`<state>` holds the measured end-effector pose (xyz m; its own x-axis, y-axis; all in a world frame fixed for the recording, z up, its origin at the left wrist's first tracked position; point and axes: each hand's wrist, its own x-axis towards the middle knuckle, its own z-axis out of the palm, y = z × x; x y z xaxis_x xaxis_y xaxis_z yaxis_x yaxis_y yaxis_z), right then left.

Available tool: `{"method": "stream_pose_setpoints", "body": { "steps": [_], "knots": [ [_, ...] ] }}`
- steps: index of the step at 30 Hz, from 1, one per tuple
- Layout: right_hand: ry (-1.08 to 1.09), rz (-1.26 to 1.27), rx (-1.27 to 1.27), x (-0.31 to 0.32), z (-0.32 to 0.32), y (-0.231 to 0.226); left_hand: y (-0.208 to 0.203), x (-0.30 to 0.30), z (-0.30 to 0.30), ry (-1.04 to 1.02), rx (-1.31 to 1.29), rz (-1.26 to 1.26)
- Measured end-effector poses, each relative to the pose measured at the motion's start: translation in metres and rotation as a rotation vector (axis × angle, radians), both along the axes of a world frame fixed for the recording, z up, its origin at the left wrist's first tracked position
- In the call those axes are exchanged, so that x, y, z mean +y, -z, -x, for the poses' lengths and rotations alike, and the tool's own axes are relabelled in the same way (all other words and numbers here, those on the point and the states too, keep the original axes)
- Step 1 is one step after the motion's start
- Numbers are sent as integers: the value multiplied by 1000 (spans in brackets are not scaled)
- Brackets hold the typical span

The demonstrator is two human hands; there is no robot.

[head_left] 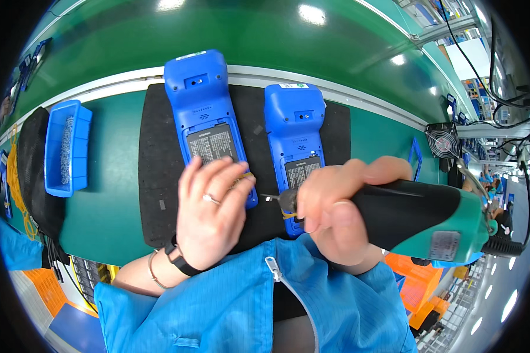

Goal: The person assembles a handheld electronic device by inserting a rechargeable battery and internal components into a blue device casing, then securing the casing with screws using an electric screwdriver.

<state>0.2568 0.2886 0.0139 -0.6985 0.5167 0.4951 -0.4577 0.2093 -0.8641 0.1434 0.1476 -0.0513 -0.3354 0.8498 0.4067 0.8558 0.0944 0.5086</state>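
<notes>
Two blue handheld terminals lie face down side by side, with dark labelled batteries showing in their backs. Over the lower part of the left terminal (199,94) rests my left hand (212,206), its fingers somewhat apart and lying on the battery. A yellowish strip (245,175) shows by its fingertips. My right hand (341,206) is wrapped round a black and green electric screwdriver (418,215). The screwdriver's bit points left, between the two terminals and just above the mat. Partly behind this hand is the lower end of the right terminal (294,117); another yellowish strip shows there.
A black mat (159,176) lies under both terminals on the green bench (112,170). At the left are a blue bin (82,147) of small screws and a black mesh bag (38,176). A small fan (443,141) stands at the right, near hanging cables.
</notes>
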Motion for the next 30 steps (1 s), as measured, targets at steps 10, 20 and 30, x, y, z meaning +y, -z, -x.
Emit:
{"method": "stream_pose_setpoints", "body": {
  "steps": [10, 20, 30],
  "knots": [
    [-60, -49, -60, -10, 40, -13, 20, -8, -20, 198, -33, 99],
    [-168, -171, -143, -20, 83, 12, 30, -14, -22, 294, 99, 72],
    [-79, -49, -242, -30, 85, 12, 26, -16, -21, 291, -10, 123]
  ]
}}
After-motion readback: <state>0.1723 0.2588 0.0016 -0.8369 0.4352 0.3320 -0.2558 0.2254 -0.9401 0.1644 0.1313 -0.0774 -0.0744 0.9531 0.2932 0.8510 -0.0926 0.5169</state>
